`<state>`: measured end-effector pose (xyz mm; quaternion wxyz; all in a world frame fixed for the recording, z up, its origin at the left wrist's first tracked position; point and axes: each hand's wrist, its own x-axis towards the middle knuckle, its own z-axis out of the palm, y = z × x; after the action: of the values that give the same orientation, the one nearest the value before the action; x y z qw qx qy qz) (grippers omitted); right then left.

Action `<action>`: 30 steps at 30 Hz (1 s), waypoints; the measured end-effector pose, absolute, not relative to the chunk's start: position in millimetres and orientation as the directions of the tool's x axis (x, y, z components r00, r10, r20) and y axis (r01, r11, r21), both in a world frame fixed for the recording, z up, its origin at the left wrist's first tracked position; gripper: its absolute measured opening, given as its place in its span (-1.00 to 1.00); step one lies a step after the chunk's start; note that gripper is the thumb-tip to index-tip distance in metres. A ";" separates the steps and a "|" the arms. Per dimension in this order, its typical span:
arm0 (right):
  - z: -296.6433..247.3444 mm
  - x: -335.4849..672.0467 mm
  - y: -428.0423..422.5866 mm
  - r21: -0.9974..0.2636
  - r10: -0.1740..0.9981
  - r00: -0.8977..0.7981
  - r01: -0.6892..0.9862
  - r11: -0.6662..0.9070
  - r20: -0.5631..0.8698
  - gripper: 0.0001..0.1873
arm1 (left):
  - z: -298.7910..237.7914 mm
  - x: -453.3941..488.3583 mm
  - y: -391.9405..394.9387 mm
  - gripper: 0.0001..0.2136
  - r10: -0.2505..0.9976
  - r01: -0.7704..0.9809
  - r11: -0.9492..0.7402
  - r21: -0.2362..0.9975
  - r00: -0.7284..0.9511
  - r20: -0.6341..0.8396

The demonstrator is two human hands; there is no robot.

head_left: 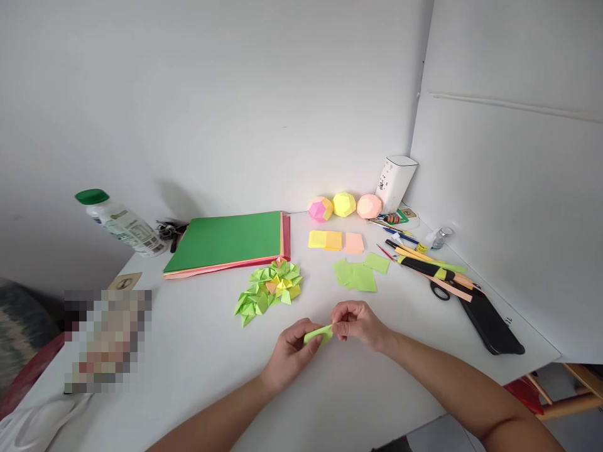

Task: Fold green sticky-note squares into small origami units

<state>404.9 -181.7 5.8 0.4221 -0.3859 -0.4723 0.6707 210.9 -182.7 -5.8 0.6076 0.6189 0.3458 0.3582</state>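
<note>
A small folded piece of light green paper point(318, 335) is held between my two hands, above the front of the white table. My left hand point(293, 349) grips its left side, with the thumb pressed on top. At its right end, my right hand point(356, 325) pinches the corner between thumb and fingers. Behind my left hand lies a pile of folded paper pieces point(261, 294), mostly green with some yellow and orange. Loose green paper squares point(355, 276) lie beyond my right hand, a few overlapping.
Yellow-orange notes point(325, 240) and pink notes point(354, 242) lie farther back, before faceted paper balls point(344, 204). A green-topped paper stack point(230, 240) and a bottle point(125, 223) stand left. At right are a cutter point(424, 267), scissors point(440, 290) and a black phone point(490, 320).
</note>
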 end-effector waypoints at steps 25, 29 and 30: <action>5.0 400.0 -190.5 -0.986 0.939 -0.343 0.157 0.065 0.007 -0.79 | -7.1 214.8 -180.5 -0.84 0.895 -0.138 0.075 0.988 0.446 -0.006; 5.3 399.4 -190.6 -0.985 0.931 -0.366 0.159 0.068 0.005 -0.77 | -4.9 214.9 -180.6 -0.84 0.897 -0.117 0.093 0.989 0.440 -0.032; 4.9 399.5 -190.5 -0.985 0.932 -0.363 0.159 0.069 0.006 -0.77 | -5.2 214.8 -180.6 -0.83 0.899 -0.114 0.102 0.988 0.436 -0.043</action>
<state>399.5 -190.5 4.9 0.3650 -0.4306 -0.6333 0.5294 214.8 -180.6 -5.2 0.6492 0.5448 0.3602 0.3900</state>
